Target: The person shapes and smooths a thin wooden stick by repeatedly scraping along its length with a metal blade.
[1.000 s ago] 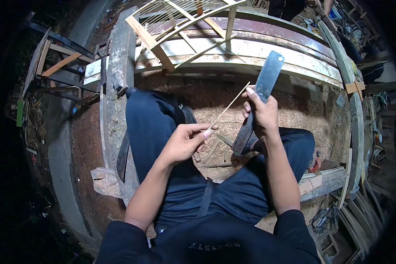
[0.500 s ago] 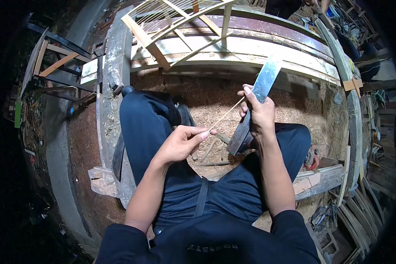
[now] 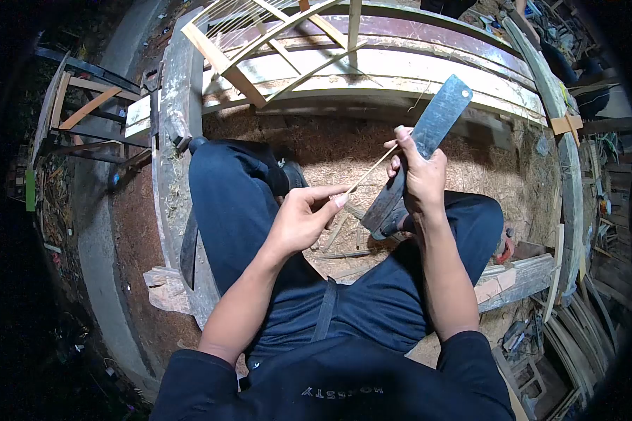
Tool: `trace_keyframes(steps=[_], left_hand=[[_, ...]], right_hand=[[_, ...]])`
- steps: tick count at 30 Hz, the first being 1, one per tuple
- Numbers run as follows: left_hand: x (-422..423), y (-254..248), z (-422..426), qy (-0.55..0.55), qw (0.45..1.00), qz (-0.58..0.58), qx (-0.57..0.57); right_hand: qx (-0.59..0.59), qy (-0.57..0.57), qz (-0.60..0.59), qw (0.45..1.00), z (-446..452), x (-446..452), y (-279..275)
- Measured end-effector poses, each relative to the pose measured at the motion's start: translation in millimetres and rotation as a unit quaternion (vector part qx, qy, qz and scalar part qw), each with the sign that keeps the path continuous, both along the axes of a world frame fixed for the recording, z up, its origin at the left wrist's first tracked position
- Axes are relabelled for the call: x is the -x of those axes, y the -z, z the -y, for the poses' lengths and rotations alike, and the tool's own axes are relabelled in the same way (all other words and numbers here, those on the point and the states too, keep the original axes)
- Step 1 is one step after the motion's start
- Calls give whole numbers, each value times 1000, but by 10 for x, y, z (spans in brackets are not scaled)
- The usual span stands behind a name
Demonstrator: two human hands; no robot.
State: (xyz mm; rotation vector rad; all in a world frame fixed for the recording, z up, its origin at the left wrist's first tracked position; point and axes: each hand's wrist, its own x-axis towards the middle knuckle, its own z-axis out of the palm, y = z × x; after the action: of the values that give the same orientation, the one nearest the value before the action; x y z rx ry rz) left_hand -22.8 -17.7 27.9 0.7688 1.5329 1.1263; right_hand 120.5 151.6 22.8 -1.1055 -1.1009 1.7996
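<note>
My left hand (image 3: 307,216) pinches the lower end of a thin wooden stick (image 3: 372,169) between thumb and finger. The stick slants up and right to the fingers of my right hand (image 3: 423,175). That hand is closed around a broad metal blade (image 3: 442,112) with a small hole near its upper corner. The blade tilts up and right, and its dark handle (image 3: 385,207) points down and left below my fingers. Both hands are above my lap, with wood shavings on the floor beyond them.
A wooden frame with thin strings (image 3: 235,74) rests on the white plank (image 3: 386,74) ahead. Weathered beams (image 3: 180,133) flank my legs. Curved wood strips (image 3: 576,337) lie at the lower right. Part of another person (image 3: 451,5) shows at the top.
The blade has turned and now leans further right. My left hand has moved slightly up and right along with its end of the stick. The view has shifted a little.
</note>
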Motion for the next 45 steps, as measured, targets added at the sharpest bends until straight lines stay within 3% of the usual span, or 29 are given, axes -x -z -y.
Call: trace_keyframes(steps=[9, 13, 15, 17, 20, 22, 25, 31, 33, 38, 43, 45], left_hand=[[-50, -42, -166, -49, 990, 131, 24], [-32, -115, -157, -45, 982, 182, 12], [-18, -112, -153, -55, 977, 204, 13], [6, -110, -158, -65, 973, 221, 5], [44, -104, -146, -57, 974, 220, 10], [49, -80, -142, -64, 973, 222, 12], [61, -43, -121, -74, 967, 243, 8], [76, -68, -111, -82, 962, 258, -16], [84, -56, -103, -74, 966, 248, -16], [67, -14, -96, -120, 965, 234, -2], [89, -49, -79, -116, 957, 265, 0], [81, -38, -63, -124, 953, 278, 4]], right_hand=[[7, -78, -64, 995, 62, -86, 39], [-39, -112, -28, 993, 13, -136, 12], [-63, -187, 13, 980, -51, -191, 59], [-76, -175, -18, 981, -21, -160, 13], [-6, -129, -4, 992, 15, -140, -53], [-43, -189, 88, 977, -3, -180, -7], [-132, -217, 106, 961, 17, -172, 29], [-251, -173, 126, 944, 161, -88, 13], [-337, -175, 150, 913, 220, -70, -3], [-418, -144, 120, 889, 466, -8, 166], [-357, -188, 155, 902, 651, -64, -25], [-434, -186, 138, 871, 651, -85, 23]])
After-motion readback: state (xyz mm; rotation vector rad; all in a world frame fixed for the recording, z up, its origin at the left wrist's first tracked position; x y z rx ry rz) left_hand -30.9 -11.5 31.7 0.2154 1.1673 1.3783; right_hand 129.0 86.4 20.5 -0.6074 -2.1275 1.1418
